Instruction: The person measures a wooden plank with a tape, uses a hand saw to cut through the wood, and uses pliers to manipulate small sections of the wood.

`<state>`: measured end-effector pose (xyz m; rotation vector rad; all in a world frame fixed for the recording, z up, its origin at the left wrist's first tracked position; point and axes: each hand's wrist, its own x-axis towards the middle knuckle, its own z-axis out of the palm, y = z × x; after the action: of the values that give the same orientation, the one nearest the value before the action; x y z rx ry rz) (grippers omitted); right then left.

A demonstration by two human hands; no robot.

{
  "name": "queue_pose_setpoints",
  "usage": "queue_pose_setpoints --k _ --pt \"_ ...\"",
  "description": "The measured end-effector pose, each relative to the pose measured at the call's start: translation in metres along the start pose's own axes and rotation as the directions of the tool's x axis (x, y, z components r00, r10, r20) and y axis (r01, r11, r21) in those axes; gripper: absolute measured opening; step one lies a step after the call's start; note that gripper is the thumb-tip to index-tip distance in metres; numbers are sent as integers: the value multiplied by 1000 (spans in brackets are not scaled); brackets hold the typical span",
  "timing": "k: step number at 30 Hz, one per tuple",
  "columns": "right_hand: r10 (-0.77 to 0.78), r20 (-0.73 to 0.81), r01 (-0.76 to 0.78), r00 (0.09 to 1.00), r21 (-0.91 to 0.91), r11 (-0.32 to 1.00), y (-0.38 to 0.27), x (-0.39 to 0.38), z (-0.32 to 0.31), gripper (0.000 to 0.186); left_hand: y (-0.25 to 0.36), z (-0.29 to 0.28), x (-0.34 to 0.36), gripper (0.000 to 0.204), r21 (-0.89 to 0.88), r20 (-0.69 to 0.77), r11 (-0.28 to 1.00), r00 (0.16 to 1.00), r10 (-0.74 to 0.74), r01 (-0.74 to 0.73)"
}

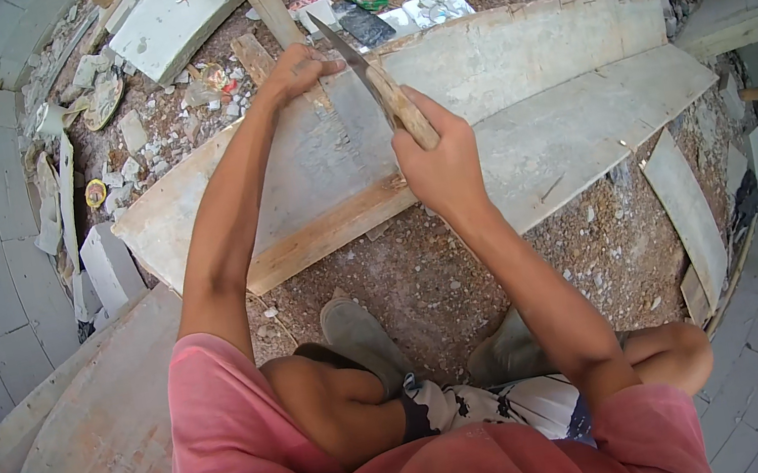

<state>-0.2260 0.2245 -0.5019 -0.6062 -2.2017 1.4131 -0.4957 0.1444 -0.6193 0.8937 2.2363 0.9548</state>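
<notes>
My right hand (442,154) is wrapped round the pale wooden handle (402,104) of what looks like a handsaw. Its long dark blade (348,53) tapers to a point, up and to the left; I cannot make out teeth. Beyond the blade's left side, my left hand (296,72) is closed over a narrow wooden strip (253,57) at the far edge of a grey-white panel (302,164). The strip's middle is hidden under that hand. Blade and left fingers are close together; whether the blade touches the wood cannot be told.
A wooden batten (328,233) runs along the panel's near edge. Another pale panel (573,139) with protruding nails lies to the right. Rubble, a white block (173,25) and wooden posts (265,5) stand beyond. My boots (361,340) are on gravelly ground.
</notes>
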Motion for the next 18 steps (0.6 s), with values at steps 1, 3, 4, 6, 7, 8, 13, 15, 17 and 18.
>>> queue_pose_setpoints --k 1,3,4,6,7,8,13,15,17,18 --pt "-4 17 3 1000 13 1000 -3 -16 -2 47 -4 -2 0 38 6 20 1000 1000 -14 14" --pt "94 -19 -92 995 70 993 -12 -47 -14 46 -8 0 -6 38 -20 -45 999 999 -28 27" --pt "85 -12 -84 996 72 994 -14 -46 -10 46 -13 -1 -8 38 -37 -55 999 998 4 -6" --pt "28 -31 -26 999 65 998 -15 -45 -9 46 -11 1 -9 37 -67 -54 997 998 45 -49" --pt "34 -48 -32 998 43 999 -14 -30 -9 46 2 6 -5 37 -66 -23 996 998 59 -60" --pt "112 -2 -112 994 6 994 -12 -1 -4 47 17 13 -2 36 -66 8 995 997 74 -74" --pt "-95 20 95 995 35 995 -3 -60 -13 50 -27 1 -13 35 10 -68 995 993 98 -98" --pt "-75 44 74 996 3 997 -10 -59 -13 51 -28 11 -11 36 -49 -59 993 993 104 -107" --pt "184 59 -183 981 -17 983 -2 -10 -1 51 -6 18 -1 38 -88 -64 976 979 193 -198" --pt "186 67 -186 980 -17 982 -7 -7 2 51 -9 17 -2 38 -89 -66 978 981 185 -190"
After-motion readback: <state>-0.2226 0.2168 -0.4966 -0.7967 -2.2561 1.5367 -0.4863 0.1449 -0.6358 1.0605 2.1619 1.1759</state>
